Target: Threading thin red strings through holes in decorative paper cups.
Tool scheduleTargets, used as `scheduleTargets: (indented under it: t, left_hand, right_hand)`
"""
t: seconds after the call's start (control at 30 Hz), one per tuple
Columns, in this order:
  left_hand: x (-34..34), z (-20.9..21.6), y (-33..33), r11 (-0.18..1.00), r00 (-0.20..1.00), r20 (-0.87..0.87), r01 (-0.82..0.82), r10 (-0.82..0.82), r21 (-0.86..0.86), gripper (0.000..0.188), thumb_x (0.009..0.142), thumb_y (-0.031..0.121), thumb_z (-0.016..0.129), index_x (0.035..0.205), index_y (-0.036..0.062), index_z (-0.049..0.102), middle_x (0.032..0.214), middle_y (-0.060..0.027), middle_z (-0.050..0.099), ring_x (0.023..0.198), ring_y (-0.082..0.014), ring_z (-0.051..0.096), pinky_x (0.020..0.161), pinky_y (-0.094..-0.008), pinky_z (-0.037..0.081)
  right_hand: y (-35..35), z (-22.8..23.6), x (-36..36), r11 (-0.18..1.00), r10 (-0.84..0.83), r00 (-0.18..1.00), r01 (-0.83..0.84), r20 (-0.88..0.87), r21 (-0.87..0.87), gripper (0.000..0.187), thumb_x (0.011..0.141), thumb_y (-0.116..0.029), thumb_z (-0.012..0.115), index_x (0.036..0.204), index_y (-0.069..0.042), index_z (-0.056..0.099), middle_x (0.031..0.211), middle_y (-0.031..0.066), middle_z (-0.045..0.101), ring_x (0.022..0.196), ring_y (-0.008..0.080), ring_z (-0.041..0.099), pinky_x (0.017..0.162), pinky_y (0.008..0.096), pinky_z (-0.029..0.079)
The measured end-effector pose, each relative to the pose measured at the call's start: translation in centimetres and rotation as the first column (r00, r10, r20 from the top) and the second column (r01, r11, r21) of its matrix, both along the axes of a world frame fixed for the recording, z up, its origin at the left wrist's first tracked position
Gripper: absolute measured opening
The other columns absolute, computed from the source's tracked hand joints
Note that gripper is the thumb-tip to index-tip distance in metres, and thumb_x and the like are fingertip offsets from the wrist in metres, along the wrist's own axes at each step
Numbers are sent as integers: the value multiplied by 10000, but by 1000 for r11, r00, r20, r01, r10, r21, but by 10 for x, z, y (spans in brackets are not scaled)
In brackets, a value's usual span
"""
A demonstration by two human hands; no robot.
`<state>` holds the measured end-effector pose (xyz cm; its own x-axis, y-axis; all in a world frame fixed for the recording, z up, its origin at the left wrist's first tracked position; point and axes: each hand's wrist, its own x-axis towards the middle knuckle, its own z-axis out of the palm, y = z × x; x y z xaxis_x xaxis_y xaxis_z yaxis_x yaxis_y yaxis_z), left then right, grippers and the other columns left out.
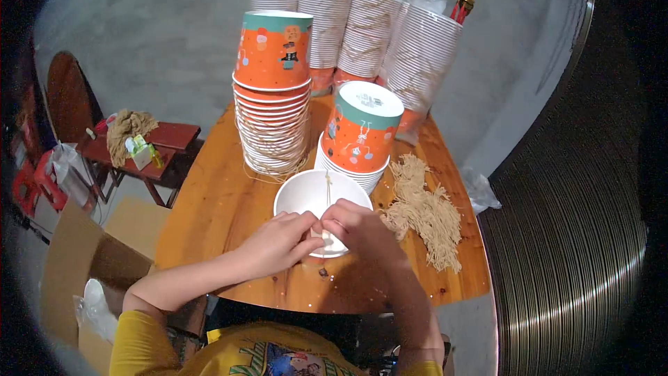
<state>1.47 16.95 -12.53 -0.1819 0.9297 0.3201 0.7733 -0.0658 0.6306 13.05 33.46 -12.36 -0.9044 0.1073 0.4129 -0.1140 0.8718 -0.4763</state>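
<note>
A white paper bucket (299,193) stands near the front of the wooden table, its open mouth turned up toward me. A thin tan string (328,188) runs across the mouth from the far rim toward the near rim. Over the bowl's near half, my left hand (282,240) and my right hand (358,226) meet with bent fingers. Both pinch at the string, and a small pale bit shows below the fingertips. Just beyond is a short stack of orange buckets (358,143), upside down. To the right of it lies a bundle of tan strings (428,219).
A tall stack of upside-down buckets (273,52) with strings hanging round it stands at the back left. Several bagged stacks (424,49) line the wall. A cardboard box (83,251) and a red bench (170,136) are at left, a ribbed shutter (577,237) at right.
</note>
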Motion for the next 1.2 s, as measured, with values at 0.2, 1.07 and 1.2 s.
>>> scheduleTargets:
  t: [0.2,1.07,1.2]
  left_hand:
    - [-3,14,7,996,979,-183,92,-93,-10,140,793,55,549,924,28,508,892,-151,518,817,-351,565,685,-431,473]
    - [2,9,25,976,998,3,-68,70,-207,183,876,202,485,863,28,539,786,-182,627,748,-369,607,689,-459,467]
    - [4,12,25,983,997,52,-45,55,-178,126,823,146,531,826,20,535,736,-180,621,693,-363,608,639,-442,477]
  right_hand:
    - [5,6,-9,998,66,998,-67,4,19,85,812,-98,578,803,-14,574,771,134,575,723,308,597,644,377,476]
    - [3,14,-16,934,-19,989,70,149,-349,140,872,-126,508,963,-40,573,771,150,608,743,273,604,671,354,462]
    - [6,15,-15,971,-4,991,35,130,-235,126,867,-120,518,968,-63,567,734,139,588,717,267,596,658,349,458]
